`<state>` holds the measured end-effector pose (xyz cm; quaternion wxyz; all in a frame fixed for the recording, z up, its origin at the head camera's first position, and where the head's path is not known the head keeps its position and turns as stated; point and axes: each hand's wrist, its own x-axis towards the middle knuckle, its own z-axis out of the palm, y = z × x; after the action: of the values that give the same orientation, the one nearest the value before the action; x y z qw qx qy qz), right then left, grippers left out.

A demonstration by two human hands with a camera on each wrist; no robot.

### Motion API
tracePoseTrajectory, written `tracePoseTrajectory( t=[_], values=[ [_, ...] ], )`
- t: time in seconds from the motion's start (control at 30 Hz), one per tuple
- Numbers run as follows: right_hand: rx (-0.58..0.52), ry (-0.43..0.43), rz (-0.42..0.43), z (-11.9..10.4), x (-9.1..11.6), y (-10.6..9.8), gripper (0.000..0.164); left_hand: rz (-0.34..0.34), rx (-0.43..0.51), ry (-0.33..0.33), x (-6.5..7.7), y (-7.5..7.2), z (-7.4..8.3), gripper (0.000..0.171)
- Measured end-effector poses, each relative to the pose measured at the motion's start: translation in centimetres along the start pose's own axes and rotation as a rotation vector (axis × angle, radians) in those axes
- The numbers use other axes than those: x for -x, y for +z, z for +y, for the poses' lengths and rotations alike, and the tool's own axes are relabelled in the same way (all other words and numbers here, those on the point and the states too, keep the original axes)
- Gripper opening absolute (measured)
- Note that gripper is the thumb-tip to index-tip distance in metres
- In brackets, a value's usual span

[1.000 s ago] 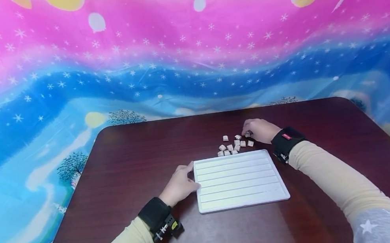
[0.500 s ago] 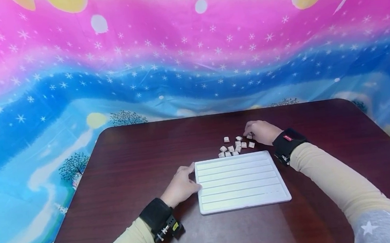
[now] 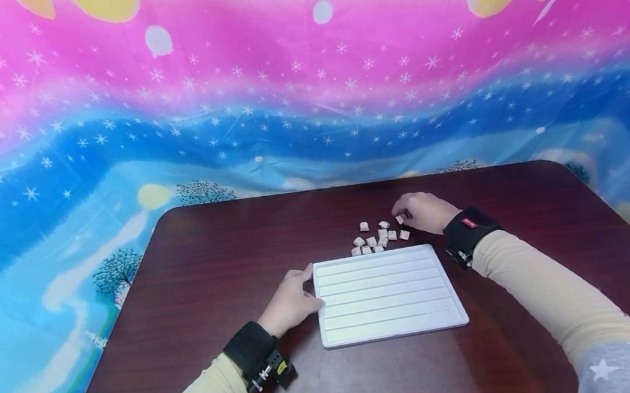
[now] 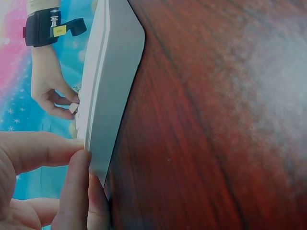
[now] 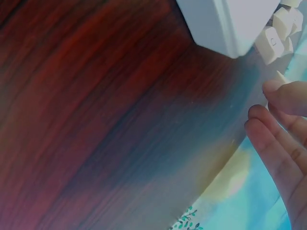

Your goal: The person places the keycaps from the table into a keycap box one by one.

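Observation:
In the head view, a white board point(image 3: 390, 295) with raised ridges running across it lies flat on the table. My left hand point(image 3: 288, 303) holds its left edge, thumb and fingers at the rim; the left wrist view shows the fingertips point(image 4: 76, 165) against the board's side point(image 4: 112, 86). Beyond the far edge, several small white keycaps point(image 3: 382, 234) lie in a loose cluster. At the cluster's right end, my right hand point(image 3: 423, 212) pinches one keycap point(image 3: 401, 219) between thumb and finger. The right wrist view shows a lettered keycap point(image 5: 271, 44) near the board's corner point(image 5: 230, 33).
The dark reddish-brown table point(image 3: 211, 252) has rounded far corners. Behind it hangs a patterned pink and blue cloth point(image 3: 306, 108). Both wrists wear black straps, the right one point(image 3: 471, 229) and the left one point(image 3: 250, 347), with small devices attached.
The right hand tilts slightly with the keycap, which shows more clearly between its fingers. The left hand and the board stay in place; the head view shifts only a little.

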<state>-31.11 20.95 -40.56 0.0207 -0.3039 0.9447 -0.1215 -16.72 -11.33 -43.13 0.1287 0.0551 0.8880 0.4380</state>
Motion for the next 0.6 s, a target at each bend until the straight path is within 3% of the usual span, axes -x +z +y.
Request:
tracePoseTrajectory(
  t=[0.6],
  values=[
    [-0.084,-0.007,0.074,-1.1,1.3,-2.6,0.022,-0.001,-0.011,-0.008,0.1,0.0,0.2,0.079]
  ],
)
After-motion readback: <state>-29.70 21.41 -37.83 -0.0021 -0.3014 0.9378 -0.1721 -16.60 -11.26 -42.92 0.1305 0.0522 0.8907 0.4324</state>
